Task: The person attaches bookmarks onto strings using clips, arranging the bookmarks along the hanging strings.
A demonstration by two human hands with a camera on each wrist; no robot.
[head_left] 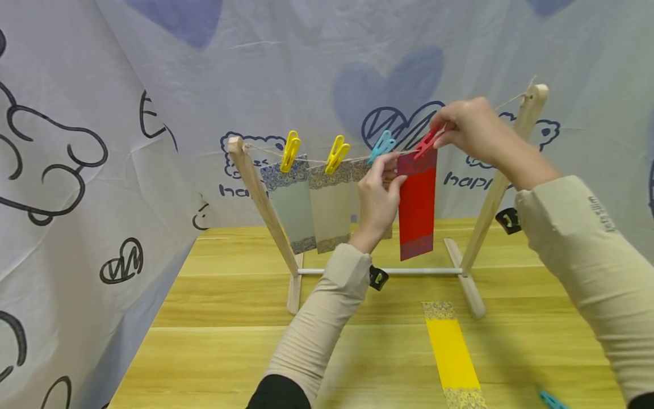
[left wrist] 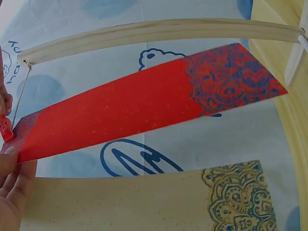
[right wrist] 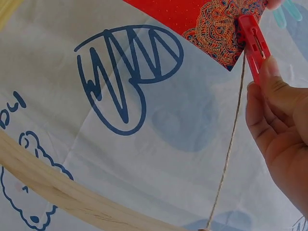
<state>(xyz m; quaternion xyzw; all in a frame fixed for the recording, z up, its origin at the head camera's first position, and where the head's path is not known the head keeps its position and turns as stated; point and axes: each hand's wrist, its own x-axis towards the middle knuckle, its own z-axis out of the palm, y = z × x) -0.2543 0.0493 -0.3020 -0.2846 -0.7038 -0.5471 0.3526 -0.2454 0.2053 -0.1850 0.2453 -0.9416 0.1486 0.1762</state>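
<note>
My left hand [head_left: 379, 196] pinches the upper left corner of a red paper strip [head_left: 416, 207] with patterned ends, which hangs down at the string [right wrist: 231, 139]. My right hand [head_left: 472, 130] pinches the handles of a red clothespin [head_left: 425, 143], whose tip sits at the strip's top edge and the string. To the left, a pale blue-grey strip [head_left: 292, 210] and a beige strip [head_left: 332, 210] hang from yellow clothespins [head_left: 290, 151]. A blue clothespin [head_left: 382, 146] is on the string above another strip [head_left: 360, 170], largely hidden behind my left hand.
The string runs between two wooden posts [head_left: 490, 204] joined by a white crossbar [head_left: 419, 271]. On the wood-grain table [head_left: 230, 341] lie a yellow strip [head_left: 455, 355] and a teal clothespin [head_left: 552, 399]. A printed white cloth [head_left: 306, 68] hangs behind.
</note>
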